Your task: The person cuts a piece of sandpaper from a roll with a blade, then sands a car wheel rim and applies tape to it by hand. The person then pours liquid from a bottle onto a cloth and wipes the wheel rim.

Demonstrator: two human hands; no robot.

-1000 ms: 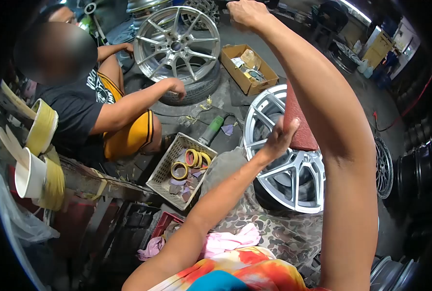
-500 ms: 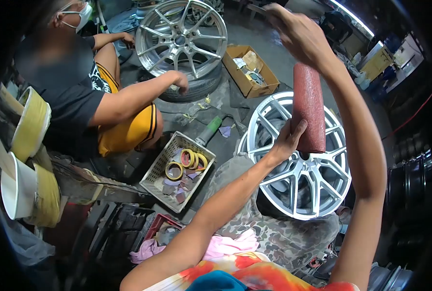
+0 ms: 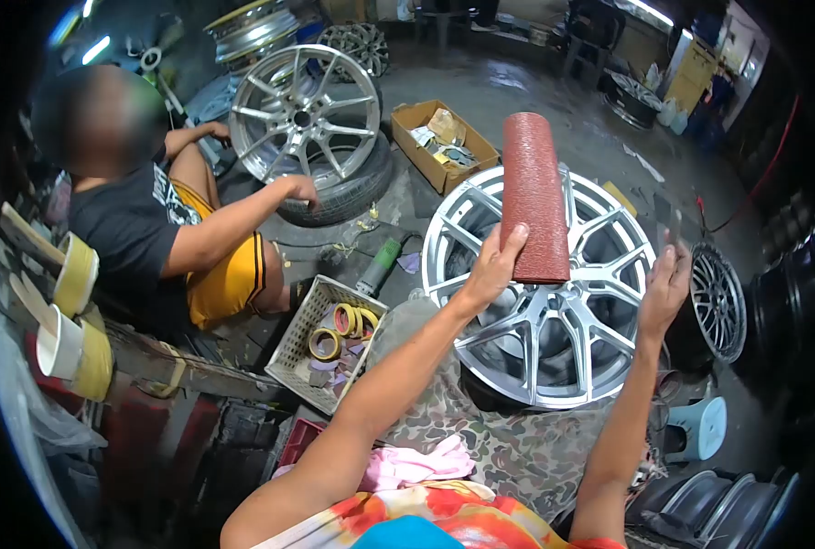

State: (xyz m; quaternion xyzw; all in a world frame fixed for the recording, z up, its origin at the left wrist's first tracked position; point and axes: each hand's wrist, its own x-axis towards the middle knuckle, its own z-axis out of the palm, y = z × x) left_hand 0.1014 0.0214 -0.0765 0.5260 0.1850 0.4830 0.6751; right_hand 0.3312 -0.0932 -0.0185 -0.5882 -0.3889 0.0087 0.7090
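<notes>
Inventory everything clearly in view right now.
Textured piece: one, red, centre
Front wheel: one, silver, centre
Tilted wheel: one, silver, upper left
Tyre: one, black, below tilted wheel
Carton: one, brown, upper centre
Crate: one, cream, left
Tape rolls: several, yellow, in crate
Power tool: one, green, beyond crate
Cloth: one, pink, lap
Mesh wheel: one, dark, right
Coworker: one, dark shirt, left
Left hand: one, bare, holding textured piece
Right hand: one, bare, beside front wheel

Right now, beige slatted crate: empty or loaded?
Loaded, open on top: yellow tape rolls and flat scraps show inside the crate. How deep the scraps go, can't tell.
</notes>
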